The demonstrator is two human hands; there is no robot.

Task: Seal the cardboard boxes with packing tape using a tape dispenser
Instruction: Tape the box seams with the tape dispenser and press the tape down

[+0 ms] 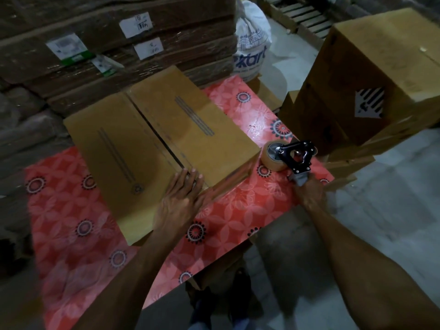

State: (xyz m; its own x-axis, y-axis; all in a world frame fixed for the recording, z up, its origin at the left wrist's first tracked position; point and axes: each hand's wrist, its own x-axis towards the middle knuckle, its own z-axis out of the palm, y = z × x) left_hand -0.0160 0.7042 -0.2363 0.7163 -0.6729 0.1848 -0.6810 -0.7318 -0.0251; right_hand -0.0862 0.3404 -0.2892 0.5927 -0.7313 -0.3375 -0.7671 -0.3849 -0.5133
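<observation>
Box [157,148] on the red flowered desk [78,234], both top flaps folded shut, centre seam bare — no tape visible along it. Left hand [181,201] flat on the near end of the seam, fingers [188,177] spread and pressing both flaps down, gripping nothing. Right hand [309,194] wrapped around the grey handle of the tape dispenser [295,158], fingers closed on it. Dispenser at the desk's right edge, just beside the box's right corner, roll of tan tape [271,158] low over the cloth or touching it — hard to tell which. No strip drawn out that can be made out.

Judged from this: sealing of this box not yet begun, only flaps closed and held. Left to do: bring the dispenser to the near end of the seam, stick the tape down, run it along the full seam, cut it.

Stack of taller boxes [371,75] on the right, beside the desk; top seam too blurred and steeply angled to say whether taped.
</observation>
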